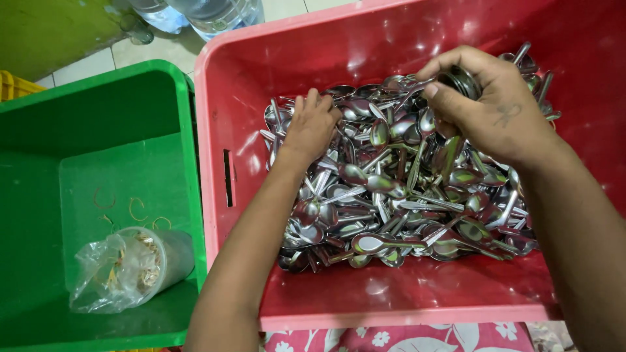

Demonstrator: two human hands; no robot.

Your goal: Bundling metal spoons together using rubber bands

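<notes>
Packaging, labels, signs, screens:

1. Clear plastic bag (107, 270), crumpled, lying on the floor of the green crate (98, 104) at its near left corner. It wraps a round translucent container (163, 257) tipped on its side, holding thin yellowish rubber bands. A few loose bands lie just beside it.

2. Clear plastic bottles (208, 13), at the top edge behind both crates, only partly in view.

No labels, signs or screens visible.
</notes>
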